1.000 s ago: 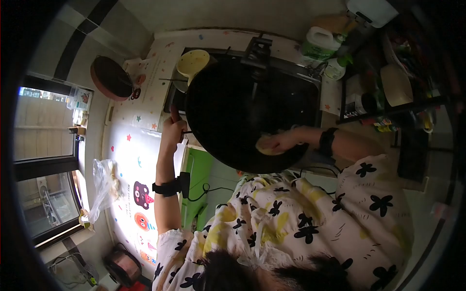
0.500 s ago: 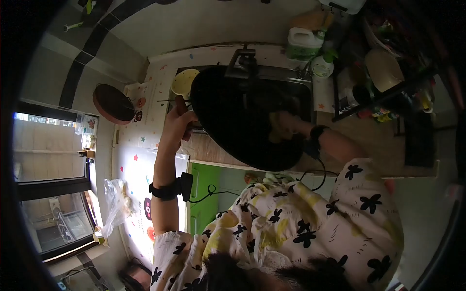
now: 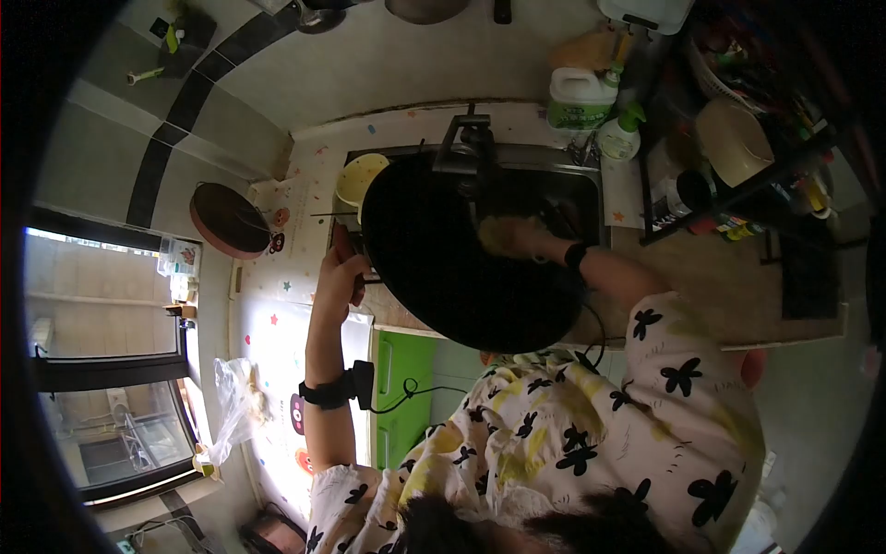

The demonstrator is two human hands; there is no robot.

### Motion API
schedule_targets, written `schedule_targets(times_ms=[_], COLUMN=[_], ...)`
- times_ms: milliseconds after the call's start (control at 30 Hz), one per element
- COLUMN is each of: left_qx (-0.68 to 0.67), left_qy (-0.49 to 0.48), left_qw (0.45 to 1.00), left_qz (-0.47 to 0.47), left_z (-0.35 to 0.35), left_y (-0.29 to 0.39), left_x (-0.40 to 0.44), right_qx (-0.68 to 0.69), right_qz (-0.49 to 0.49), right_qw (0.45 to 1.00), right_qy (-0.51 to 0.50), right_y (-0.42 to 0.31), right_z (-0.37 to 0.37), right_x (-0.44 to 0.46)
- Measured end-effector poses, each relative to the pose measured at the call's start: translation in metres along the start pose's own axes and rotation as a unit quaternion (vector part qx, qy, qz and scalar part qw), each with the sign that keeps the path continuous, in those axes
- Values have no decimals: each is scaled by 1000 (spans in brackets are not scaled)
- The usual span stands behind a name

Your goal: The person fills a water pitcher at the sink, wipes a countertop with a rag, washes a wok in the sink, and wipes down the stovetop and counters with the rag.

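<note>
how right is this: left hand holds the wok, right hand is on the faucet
The right hand is not on the faucet: the head view shows it inside the wok, on what looks like a yellowish sponge. The left hand does hold the wok.

The counter [image 3: 637, 268] has a sink [image 3: 583, 192] set in it, a wok [image 3: 452, 277] tilted over that; at back right stand 1 jug [image 3: 580, 102], 1 pump bottle [image 3: 619, 140] and a rack [image 3: 738, 190].

Over on the left, daylight glares through a black-framed glass window [image 3: 111, 374] — grey-tiled wall [image 3: 221, 120] farther off, bright green cabinet [image 3: 403, 369] nearer.
</note>
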State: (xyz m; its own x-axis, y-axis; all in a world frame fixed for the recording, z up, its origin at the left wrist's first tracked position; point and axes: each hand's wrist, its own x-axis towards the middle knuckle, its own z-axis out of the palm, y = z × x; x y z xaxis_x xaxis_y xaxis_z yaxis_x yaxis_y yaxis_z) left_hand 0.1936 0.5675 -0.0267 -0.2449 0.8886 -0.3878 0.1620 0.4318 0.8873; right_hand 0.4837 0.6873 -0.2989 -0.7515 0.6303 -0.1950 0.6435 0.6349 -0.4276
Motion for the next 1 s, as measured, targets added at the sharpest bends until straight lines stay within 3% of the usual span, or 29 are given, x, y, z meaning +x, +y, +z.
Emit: schedule_targets(times_ms=[133, 233, 333, 400, 533, 667, 733, 867, 933, 1000], left_qx=[19, 10, -7, -8, -5, 21, 12, 21, 22, 15], left_qy=[5, 18, 34, 32, 12, 14, 34, 24, 27, 23], left_qw=[1000, 1000, 999, 999, 1000, 1000, 999, 999, 999, 999], left_qz=[-16, -20, -9, -11, -17, -12, -30, -18, -28, -29], left_z=[-4, -3, 1, 0, -3, -8, -12, -21, -26, -29], left_y=[-4, -5, -4, -5, -4, -12, -16, -24, -31, -36], left_x=[-1, -3, -7, -7, -6, -2, -3, -1, -1, -2], right_qx=[13, 140, 126, 116, 44, 31, 36, 140, 328, 353], right_qz=[154, 84, 40, 52, 121, 108, 89, 25, 228, 258], right_qw=[988, 985, 991, 992, 991, 993, 995, 986, 914, 899], right_qy=[13, -59, -9, -18, -28, -26, -15, -87, -79, -36], right_y=[-72, -86, -98, -79, -51, -46, -66, -75, -47, -39], right_z=[-98, -90, -45, 8, 28, 46, 27, -60, -50, -52], right_x=[-39, 0, 16, 20, 15, 29, 27, -4, 30, 34])
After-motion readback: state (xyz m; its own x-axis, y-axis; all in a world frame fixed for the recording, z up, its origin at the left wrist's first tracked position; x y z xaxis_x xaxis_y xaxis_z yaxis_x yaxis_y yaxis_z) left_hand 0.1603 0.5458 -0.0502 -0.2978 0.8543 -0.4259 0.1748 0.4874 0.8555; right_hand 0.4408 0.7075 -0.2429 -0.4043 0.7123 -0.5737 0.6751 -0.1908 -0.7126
